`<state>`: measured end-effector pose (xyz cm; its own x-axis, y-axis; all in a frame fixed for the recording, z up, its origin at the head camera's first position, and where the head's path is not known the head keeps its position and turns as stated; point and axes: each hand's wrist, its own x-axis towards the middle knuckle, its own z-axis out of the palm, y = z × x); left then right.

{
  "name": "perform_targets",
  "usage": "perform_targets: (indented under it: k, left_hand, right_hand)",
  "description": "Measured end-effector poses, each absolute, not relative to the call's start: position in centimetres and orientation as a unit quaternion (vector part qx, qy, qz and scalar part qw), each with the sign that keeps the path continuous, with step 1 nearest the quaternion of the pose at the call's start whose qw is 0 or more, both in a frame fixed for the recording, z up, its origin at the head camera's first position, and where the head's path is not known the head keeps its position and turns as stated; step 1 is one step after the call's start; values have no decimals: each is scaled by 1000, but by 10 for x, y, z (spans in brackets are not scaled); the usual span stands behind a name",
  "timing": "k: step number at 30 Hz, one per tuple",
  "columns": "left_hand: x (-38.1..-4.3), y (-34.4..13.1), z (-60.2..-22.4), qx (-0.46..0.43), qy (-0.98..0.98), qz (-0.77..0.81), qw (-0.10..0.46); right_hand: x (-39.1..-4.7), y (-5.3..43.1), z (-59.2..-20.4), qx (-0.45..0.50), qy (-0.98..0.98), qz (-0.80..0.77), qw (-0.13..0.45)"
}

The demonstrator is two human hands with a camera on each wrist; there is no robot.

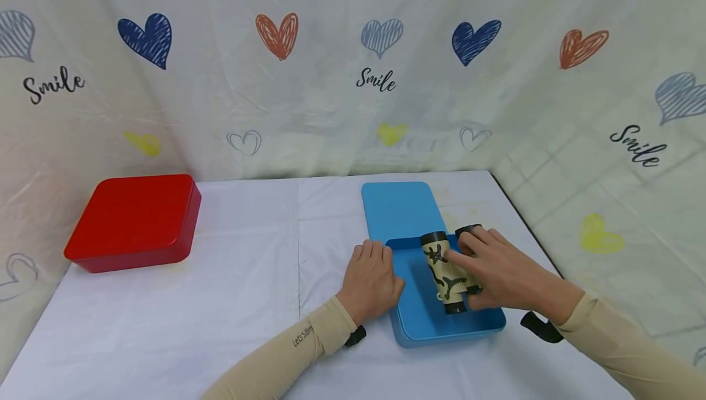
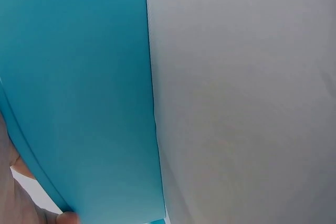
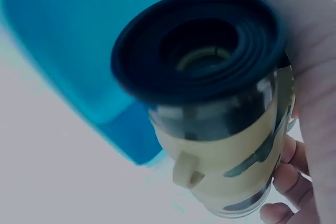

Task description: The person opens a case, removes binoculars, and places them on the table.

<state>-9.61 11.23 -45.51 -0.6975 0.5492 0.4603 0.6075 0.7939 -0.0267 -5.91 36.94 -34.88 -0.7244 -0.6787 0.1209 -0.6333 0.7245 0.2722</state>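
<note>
One pair of camouflage binoculars [image 1: 440, 274], tilted over an open blue box [image 1: 412, 313] on a white-draped desk [image 1: 248, 302], held by one barrel in the grip of the right hand [image 1: 504, 274]. At the box's left rim, the left hand [image 1: 371, 282], with its grip impossible to judge. Probably best guided slowly, with barrels clear of the walls, box steadied, and release only on firm support.
</note>
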Motion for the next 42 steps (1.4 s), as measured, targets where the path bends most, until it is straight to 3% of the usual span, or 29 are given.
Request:
perform_targets:
  k: [13, 42]
  left_hand:
    - [-97, 113, -456, -316, -912, -59, 255]
    - [-97, 115, -456, -319, -907, -46, 272]
  right_hand:
    - [-68, 397, -338, 339, -924, -105, 141]
    - [-73, 439, -339, 282, -942, -103, 150]
